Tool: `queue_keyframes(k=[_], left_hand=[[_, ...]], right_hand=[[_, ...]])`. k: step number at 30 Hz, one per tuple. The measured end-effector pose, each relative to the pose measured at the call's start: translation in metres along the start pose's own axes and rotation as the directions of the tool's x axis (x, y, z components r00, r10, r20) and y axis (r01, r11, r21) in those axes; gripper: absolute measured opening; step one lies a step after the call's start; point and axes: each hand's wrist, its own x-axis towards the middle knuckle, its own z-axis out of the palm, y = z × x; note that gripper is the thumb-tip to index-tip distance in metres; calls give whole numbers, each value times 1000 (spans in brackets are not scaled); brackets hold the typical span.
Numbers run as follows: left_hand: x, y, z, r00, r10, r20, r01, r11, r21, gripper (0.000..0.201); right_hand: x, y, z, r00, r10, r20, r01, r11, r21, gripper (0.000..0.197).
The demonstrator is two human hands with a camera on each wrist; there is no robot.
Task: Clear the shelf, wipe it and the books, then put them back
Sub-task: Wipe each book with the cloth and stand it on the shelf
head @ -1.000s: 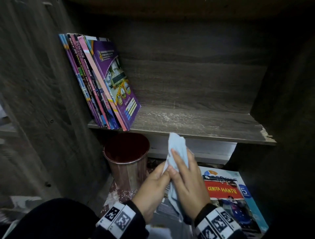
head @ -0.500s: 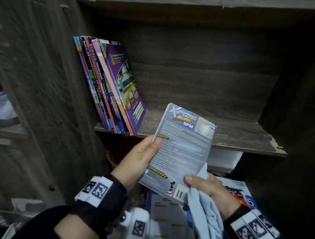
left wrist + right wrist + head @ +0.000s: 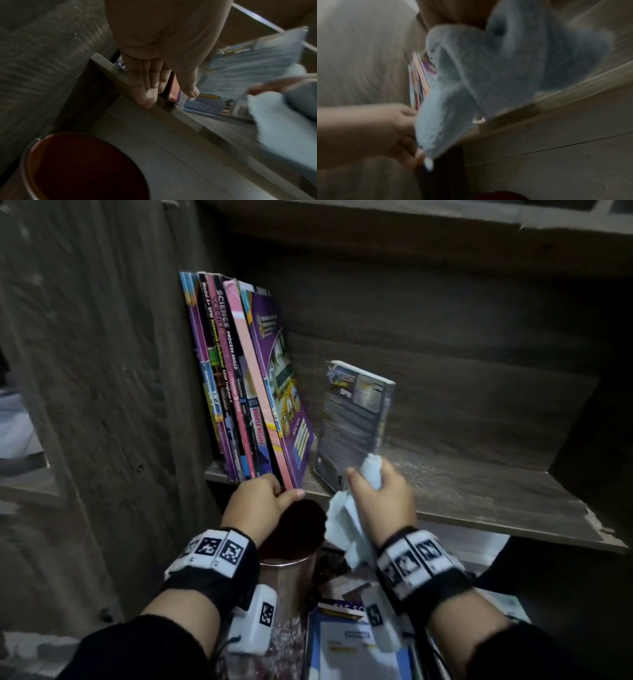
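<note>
Several colourful books (image 3: 239,378) lean against the left wall on the wooden shelf (image 3: 479,501). A grey-blue book (image 3: 352,419) stands tilted on the shelf just right of them, apart from the row. My right hand (image 3: 380,494) grips a pale blue cloth (image 3: 346,525) and pinches this book's lower corner, thumb on its cover. My left hand (image 3: 274,494) rests at the foot of the leaning row, and its fingers (image 3: 145,94) lie straight on the shelf's front edge. In the right wrist view the cloth (image 3: 488,74) hides most of the scene.
A dark red metal cup (image 3: 298,529) stands on the floor below the shelf, under my left hand. More books (image 3: 352,645) lie on the floor by my wrists. The right half of the shelf board is bare and dusty, and its front right corner is chipped.
The grey-blue book went from both hands in front of the shelf to standing on the shelf. My left hand let go of it and moved to the foot of the leaning row.
</note>
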Motion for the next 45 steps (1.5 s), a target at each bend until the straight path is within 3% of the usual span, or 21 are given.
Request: queue_keyframes(k=[4,8,11,19,23,26,29,33,37,40,42,45], left_hand=[[6,-2,7,1000,29,5,-28,998,-56,31],[8,-5,1,996,89,-27,-91,994,-55,18],[6,-6,0,994,101,-39,-102,994,-35,16],[7,-6,-5,994,63,-87,-63,998,1,16],[-4,-3,-4,994,69,-87,-63,995,75,22],[-13,-3,4,997,77,5,-77,975,209,30],[-23,-3,17,983,70,168,-124,934,336,32],[-46,3,40,927,73,369,-252,848,466,28],[-80,7,70,881,40,471,-334,758,560,28],[-107,-2,99,843,-38,536,-309,782,542,26],[-124,-13,121,806,-64,589,-276,840,468,26],[-150,-31,153,732,-129,669,-205,895,397,26]], right_hand=[[27,-10,46,994,-23,108,43,981,-190,34],[32,-6,75,934,-88,347,109,993,-41,64],[31,1,76,903,-101,418,90,995,46,73],[31,-4,73,898,-97,430,84,995,49,64],[15,-3,61,902,-115,416,7,968,253,59],[-11,7,38,918,-128,375,22,961,274,49],[-52,33,4,920,-66,386,-66,946,318,49],[-106,99,-38,914,181,364,-252,955,159,45],[-137,163,-48,828,459,321,-435,888,-148,48],[-150,187,-40,778,517,358,-427,852,-304,67],[-160,198,-33,704,568,426,-388,811,-439,81],[-177,220,-27,620,617,485,-280,751,-597,84]])
